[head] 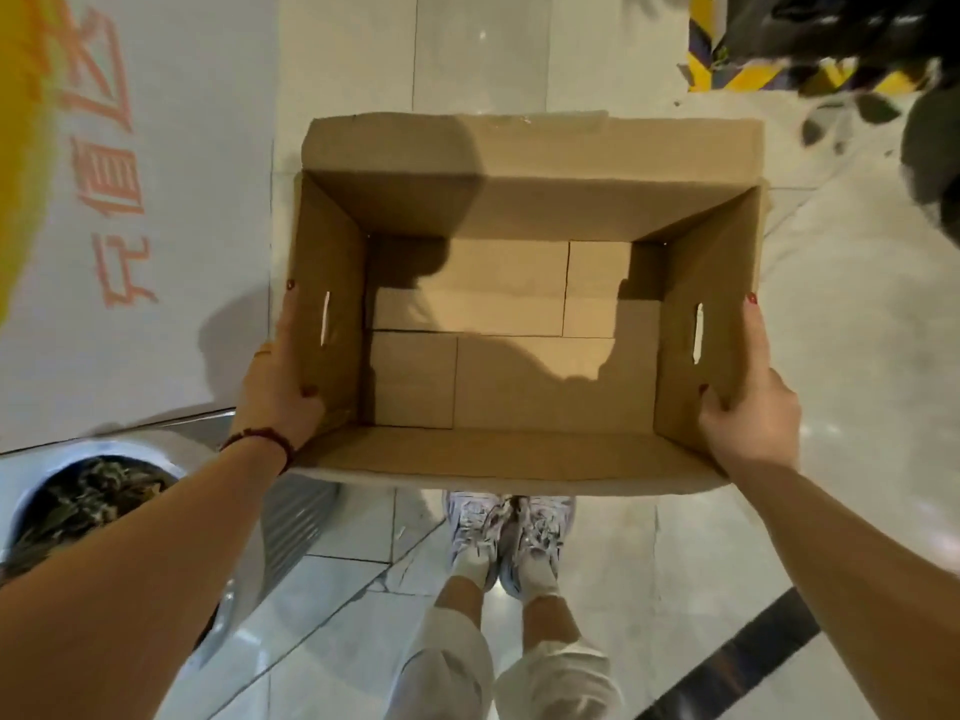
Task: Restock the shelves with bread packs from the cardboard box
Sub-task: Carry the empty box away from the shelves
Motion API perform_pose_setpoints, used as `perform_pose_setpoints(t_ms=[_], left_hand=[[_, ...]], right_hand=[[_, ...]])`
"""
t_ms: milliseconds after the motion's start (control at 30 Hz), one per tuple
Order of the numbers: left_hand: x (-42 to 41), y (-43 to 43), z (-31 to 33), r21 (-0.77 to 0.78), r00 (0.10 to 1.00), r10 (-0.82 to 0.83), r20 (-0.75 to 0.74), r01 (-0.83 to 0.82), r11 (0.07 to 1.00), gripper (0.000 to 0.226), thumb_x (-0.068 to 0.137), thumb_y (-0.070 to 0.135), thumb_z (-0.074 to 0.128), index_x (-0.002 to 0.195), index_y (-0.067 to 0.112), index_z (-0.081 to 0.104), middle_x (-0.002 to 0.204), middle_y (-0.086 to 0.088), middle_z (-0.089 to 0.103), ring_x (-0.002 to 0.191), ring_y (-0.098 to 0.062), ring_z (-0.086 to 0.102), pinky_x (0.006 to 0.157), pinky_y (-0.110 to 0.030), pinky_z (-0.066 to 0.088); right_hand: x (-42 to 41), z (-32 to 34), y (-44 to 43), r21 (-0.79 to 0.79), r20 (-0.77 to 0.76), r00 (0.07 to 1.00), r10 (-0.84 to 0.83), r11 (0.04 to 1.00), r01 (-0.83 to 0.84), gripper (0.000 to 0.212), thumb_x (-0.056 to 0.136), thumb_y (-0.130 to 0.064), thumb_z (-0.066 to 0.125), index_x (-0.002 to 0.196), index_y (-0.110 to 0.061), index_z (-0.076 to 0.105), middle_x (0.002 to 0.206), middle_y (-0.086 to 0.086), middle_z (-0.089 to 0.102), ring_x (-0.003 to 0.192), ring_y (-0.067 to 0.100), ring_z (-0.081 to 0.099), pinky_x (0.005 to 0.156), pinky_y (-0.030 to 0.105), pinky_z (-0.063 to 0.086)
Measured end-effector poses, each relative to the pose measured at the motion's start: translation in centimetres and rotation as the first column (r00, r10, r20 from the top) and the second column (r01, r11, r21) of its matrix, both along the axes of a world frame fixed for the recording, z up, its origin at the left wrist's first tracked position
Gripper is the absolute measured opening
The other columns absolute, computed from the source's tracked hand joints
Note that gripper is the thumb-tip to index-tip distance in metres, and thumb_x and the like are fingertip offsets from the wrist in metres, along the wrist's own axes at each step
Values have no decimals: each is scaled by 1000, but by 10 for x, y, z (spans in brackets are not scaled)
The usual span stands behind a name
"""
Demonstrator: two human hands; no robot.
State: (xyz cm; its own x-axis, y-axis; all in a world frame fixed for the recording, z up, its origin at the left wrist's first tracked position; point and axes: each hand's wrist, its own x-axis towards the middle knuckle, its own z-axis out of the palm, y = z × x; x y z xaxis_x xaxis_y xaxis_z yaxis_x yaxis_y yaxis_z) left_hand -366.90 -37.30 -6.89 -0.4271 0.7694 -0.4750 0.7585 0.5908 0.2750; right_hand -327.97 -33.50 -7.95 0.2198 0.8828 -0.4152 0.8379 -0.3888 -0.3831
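Open cardboard box [524, 324] seen from above, carried at waist height over a tiled floor [623, 553]. The box is plain brown corrugated board, rectangular, with matte walls and a far top flap standing upright and slightly ragged along its edge. Its interior holds nothing; the bottom is formed by overlapping flaps whose seams make a stepped pattern, partly crossed by a hard-edged shadow. Each short side wall has a narrow slit-shaped handle cut-out showing light through it.

The left hand [283, 376] clasps the left wall, thumb hooked over the rim to the inside and fingers flat along the outside; a dark red beaded bracelet [260, 441] circles the wrist. The right hand [748, 402] grips the right wall in the same manner, thumb inside, fingers outside. Nails on both hands are painted red.

Below the box, two pale laced sneakers [511, 537] with white socks stand together on glossy, light grey tiles with thin grout lines. At lower left is a round metallic container [171, 449] with dark contents, unclear in kind. At left, a white surface bears orange characters [111, 168]; at upper right, yellow-and-black hazard striping [748, 75] marks the floor.
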Motion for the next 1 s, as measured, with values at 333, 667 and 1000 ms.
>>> perform_pose_setpoints(t_ms=[333,667,1000], left_hand=[[-10,-2,-159,14,998,59,3,-59,998,114,77,-12,63,147,45,-5,125,-25,50,112,-44,50,94,-54,44],[-25,-2,-219,19,998,51,28,-52,998,114,77,-13,63,148,44,-6,128,-24,51,107,-42,54,91,-51,47],[-29,-8,-245,6,999,46,27,-47,999,112,79,-12,62,148,42,-6,129,-24,49,104,-41,54,88,-49,47]], right_hand=[[-12,-155,6,9,13,1000,-9,1000,9,92,90,-5,57,147,-49,0,121,18,60,105,42,58,94,51,49],[-26,-210,2,15,30,1000,-10,1000,9,98,89,-5,57,142,-58,-5,126,18,57,105,41,58,92,51,49],[-32,-235,-13,7,23,999,-42,999,42,94,89,-4,56,145,-53,-3,130,18,52,106,40,56,91,52,48]])
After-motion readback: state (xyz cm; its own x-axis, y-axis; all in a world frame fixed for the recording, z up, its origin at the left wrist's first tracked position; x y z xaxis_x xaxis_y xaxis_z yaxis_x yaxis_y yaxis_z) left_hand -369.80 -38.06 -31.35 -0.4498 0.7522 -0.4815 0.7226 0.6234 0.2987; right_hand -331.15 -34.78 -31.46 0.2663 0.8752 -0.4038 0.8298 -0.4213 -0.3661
